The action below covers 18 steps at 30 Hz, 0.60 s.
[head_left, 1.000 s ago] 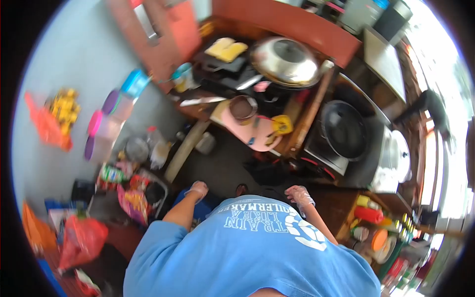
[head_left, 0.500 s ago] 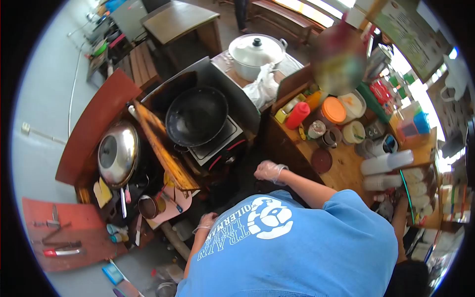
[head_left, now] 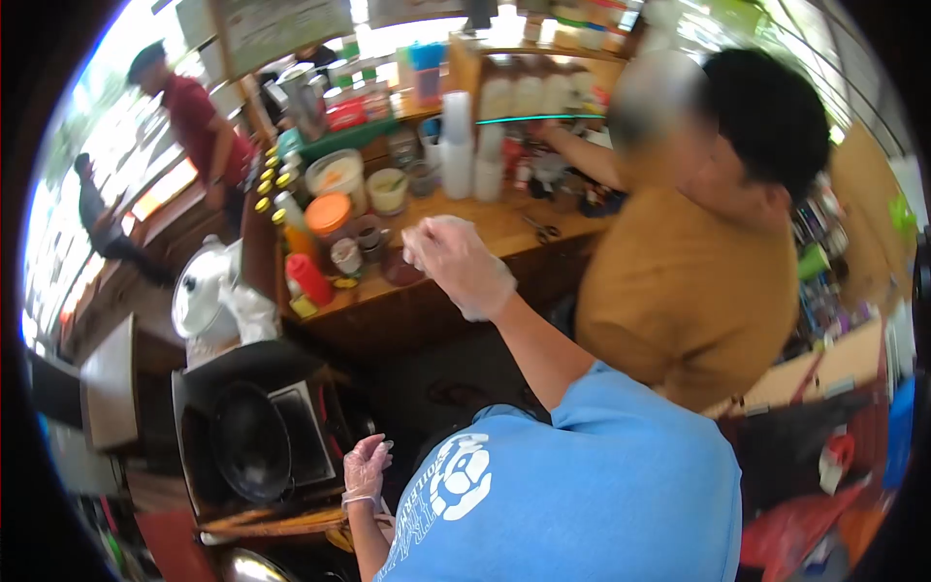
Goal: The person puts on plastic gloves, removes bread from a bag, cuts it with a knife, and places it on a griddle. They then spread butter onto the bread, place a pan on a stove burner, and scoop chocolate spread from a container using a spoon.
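My right hand [head_left: 461,267], in a clear plastic glove, is raised in front of the wooden counter [head_left: 465,218], near a dark red lid [head_left: 400,269]. Its fingers are curled together, and no object shows in them. Lower down, my left hand [head_left: 367,469], also gloved, has loosely bent fingers slightly apart and is empty. It is to the right of the stove [head_left: 303,432] and the black wok [head_left: 250,441]. A red squeeze bottle [head_left: 308,279], an orange-lidded jar [head_left: 330,215] and a dark mug [head_left: 370,237] stand on the counter.
A co-worker in a mustard shirt [head_left: 689,301] stands at the right, one arm reaching over the counter. Stacked plastic cups [head_left: 456,145] and scissors [head_left: 541,230] are there. A lidded silver pot [head_left: 199,291] is at left. Two people are farther away at upper left.
The view has swung right, bringing the counter and co-worker into the middle. My right hand has risen toward the counter. The stove and wok have shifted to the lower left.
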### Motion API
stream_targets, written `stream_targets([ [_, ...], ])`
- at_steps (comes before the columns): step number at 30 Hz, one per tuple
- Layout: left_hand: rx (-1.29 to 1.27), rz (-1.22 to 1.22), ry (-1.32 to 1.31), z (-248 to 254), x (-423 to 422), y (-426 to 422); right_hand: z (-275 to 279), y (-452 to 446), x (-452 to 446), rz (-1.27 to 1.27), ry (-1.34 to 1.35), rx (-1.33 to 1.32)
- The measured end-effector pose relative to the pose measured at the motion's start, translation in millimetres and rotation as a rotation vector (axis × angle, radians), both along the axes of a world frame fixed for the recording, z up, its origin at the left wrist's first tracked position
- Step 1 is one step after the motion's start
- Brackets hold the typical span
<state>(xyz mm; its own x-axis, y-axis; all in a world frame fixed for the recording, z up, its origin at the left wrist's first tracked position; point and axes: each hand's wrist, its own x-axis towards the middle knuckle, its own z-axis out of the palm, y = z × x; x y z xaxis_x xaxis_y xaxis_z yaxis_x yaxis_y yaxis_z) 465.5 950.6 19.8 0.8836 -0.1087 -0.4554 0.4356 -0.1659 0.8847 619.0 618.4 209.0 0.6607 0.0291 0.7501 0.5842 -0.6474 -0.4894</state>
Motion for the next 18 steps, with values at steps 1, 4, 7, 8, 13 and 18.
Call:
stream_targets([
  [1,0.023,-0.072,-0.012,0.6,4.5,-4.7,14.0,-18.1,-37.8,-0.114,0.195,0.076],
  [4,0.072,-0.285,-0.097,1.2,6.4,-28.4,57.2,-69.9,-155.8,-0.481,-0.02,0.103],
  [7,0.024,-0.47,-0.072,1.8,-5.0,-57.1,97.2,-125.2,-259.4,-1.205,-0.229,-0.007],
  [8,0.028,-0.514,-0.075,5.1,-9.4,-67.7,99.3,-149.2,-285.1,-1.339,-0.298,-0.097],
  [13,0.19,-0.86,-0.136,6.1,-15.5,-100.3,70.4,-287.1,-375.1,-1.351,-0.186,0.462],
  [18,0.109,-0.865,-0.058,16.7,-14.3,-112.6,78.0,-498.4,-476.3,-0.988,-0.39,1.314],
])
